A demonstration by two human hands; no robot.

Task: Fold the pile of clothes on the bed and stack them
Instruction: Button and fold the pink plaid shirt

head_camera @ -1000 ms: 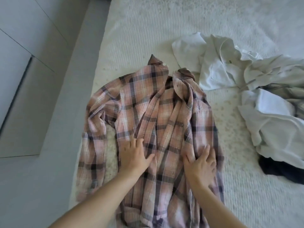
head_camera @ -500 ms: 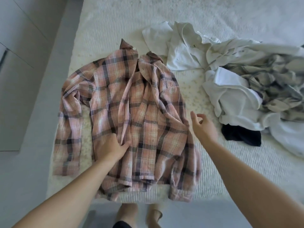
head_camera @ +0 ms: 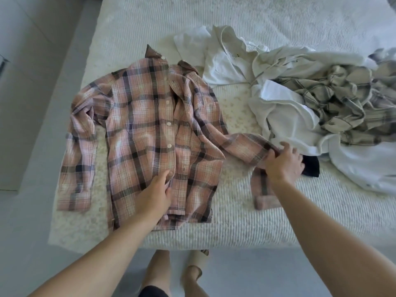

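A pink plaid shirt (head_camera: 150,125) lies front-up and spread out near the bed's front edge. My left hand (head_camera: 155,192) rests flat on its lower front, near the button strip. My right hand (head_camera: 282,163) grips the shirt's right sleeve (head_camera: 246,144), which is stretched out to the right; the cuff end hangs down below the hand. The left sleeve lies straight along the shirt's left side. To the right sits the unfolded pile: white garments (head_camera: 285,116), a grey-beige plaid shirt (head_camera: 342,99) and a dark piece (head_camera: 311,169) beside my right hand.
The white textured bed cover (head_camera: 235,224) ends just below the shirt's hem. Grey floor runs along the left side and in front, where my feet (head_camera: 177,273) stand. Cupboard fronts (head_camera: 19,93) line the far left.
My right hand has taken hold of the right sleeve and drawn it out to the right, away from the shirt body. My left hand stays pressed on the lower front.
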